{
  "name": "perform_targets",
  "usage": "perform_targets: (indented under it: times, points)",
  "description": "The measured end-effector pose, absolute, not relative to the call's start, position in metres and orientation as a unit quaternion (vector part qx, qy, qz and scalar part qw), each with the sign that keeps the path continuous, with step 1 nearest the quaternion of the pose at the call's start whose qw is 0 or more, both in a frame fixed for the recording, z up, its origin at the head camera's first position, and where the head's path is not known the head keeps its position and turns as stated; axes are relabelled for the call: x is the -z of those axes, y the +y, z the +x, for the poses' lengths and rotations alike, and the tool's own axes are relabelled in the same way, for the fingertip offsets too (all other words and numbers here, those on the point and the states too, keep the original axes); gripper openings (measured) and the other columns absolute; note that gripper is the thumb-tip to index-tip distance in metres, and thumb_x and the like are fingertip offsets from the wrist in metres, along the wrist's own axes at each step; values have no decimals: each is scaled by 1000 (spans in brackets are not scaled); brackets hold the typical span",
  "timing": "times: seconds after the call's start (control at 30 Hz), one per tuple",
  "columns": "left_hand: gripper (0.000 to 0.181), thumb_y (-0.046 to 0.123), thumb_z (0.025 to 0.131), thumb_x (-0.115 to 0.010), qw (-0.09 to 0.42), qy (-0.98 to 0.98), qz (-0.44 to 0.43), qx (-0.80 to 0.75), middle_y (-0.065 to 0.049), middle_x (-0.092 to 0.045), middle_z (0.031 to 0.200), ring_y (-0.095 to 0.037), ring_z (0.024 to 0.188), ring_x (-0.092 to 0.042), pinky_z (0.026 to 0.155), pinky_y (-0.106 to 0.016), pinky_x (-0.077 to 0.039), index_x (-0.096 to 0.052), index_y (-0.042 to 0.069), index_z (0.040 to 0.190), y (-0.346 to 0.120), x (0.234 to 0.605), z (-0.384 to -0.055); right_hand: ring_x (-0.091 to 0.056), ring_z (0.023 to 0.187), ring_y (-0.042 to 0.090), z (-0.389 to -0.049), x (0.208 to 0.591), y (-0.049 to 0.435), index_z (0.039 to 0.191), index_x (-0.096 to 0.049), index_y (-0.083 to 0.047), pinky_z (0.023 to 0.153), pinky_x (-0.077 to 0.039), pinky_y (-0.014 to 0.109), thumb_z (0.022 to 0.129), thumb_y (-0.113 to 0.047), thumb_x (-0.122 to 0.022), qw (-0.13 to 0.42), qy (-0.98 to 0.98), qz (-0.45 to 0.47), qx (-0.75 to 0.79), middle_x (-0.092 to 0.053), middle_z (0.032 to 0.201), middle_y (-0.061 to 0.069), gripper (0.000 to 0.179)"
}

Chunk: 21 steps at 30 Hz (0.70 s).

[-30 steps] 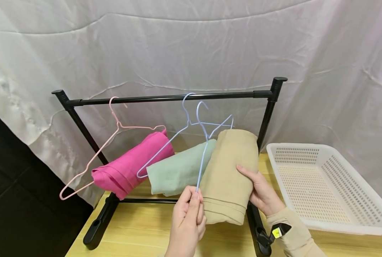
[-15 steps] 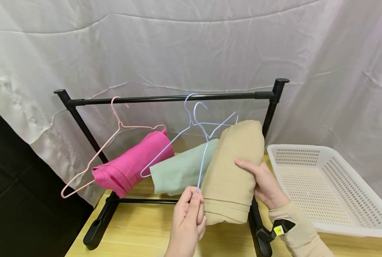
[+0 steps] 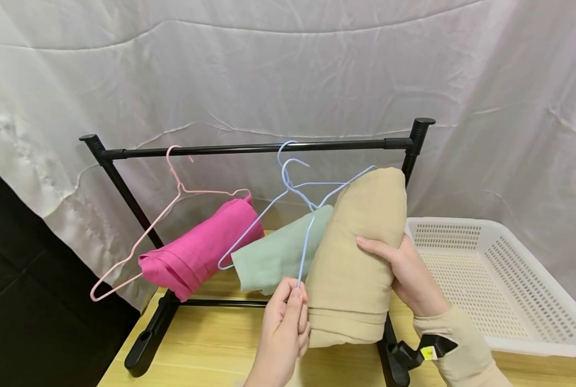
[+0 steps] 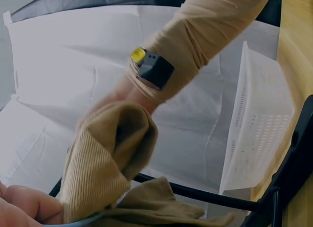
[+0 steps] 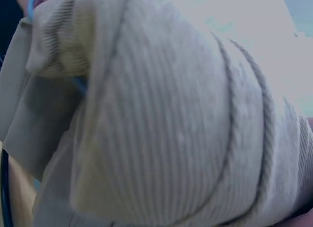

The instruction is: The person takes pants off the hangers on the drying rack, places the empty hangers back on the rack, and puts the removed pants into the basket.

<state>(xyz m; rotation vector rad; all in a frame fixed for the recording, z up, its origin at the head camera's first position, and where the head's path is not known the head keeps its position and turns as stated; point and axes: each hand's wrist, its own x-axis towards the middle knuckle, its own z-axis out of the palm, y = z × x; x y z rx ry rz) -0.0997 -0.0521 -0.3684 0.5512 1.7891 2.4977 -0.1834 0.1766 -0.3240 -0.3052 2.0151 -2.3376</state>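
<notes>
In the head view my left hand (image 3: 285, 322) pinches the near corner of a light blue wire hanger (image 3: 305, 236), thumb and fingertips together. The hanger is tilted, its hook free in front of the rack's rail. My right hand (image 3: 413, 274) grips a folded beige garment (image 3: 355, 258), thumb on the front, other fingers hidden behind. The cloth lies along the hanger and hides its bottom bar. Up close in the right wrist view, the garment (image 5: 161, 114) shows fine ribs. The left wrist view has it too, with my left hand (image 4: 29, 205) in the corner.
A black rack (image 3: 249, 149) stands on a wooden table (image 3: 210, 344). On its rail hang a pink hanger (image 3: 171, 201) with a magenta garment (image 3: 200, 242) and another blue hanger (image 3: 254, 228) with a pale green garment (image 3: 278, 252). A white basket (image 3: 481, 285) stands at right.
My right hand and the top of the beige garment have moved right and a little up. The held hanger's hook has swung left. My left hand has stayed nearly still.
</notes>
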Motion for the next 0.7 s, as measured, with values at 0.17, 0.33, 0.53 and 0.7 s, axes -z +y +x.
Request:
perform_targets:
  times: [0.17, 0.33, 0.53, 0.7]
  points:
    - [42, 35, 119, -39, 13, 593, 146, -792, 2, -24, 60, 1, 39, -24, 37, -15, -22, -40, -4, 105, -52, 370, -103, -71, 108, 18, -175, 313, 179, 138, -46, -18, 94, -60, 37, 102, -17, -73, 16, 664, -101, 741, -67, 123, 0, 45]
    - [42, 37, 118, -41, 22, 600, 129, -789, 5, -29, 61, 0, 39, -24, 36, -15, -23, -41, -3, 105, -54, 372, -105, -72, 106, 18, -165, 302, 182, 136, -48, -16, 92, -61, 36, 101, -13, -73, 6, 668, -117, 735, -69, 121, 1, 43]
    - [41, 35, 118, -41, 38, 596, 120, -793, 6, -29, 61, 0, 39, -23, 36, -15, -22, -41, -4, 107, -55, 374, -105, -76, 102, 18, -151, 289, 186, 134, -54, -13, 88, -64, 37, 101, -9, -73, 4, 666, -128, 734, -73, 118, 2, 38]
    - [42, 36, 118, -39, 46, 589, 124, -797, 6, -28, 61, 1, 38, -22, 36, -16, -21, -39, -5, 107, -56, 376, -105, -78, 98, 19, -144, 285, 191, 129, -57, -11, 82, -66, 38, 101, -2, -69, -10, 660, -153, 735, -75, 115, 2, 32]
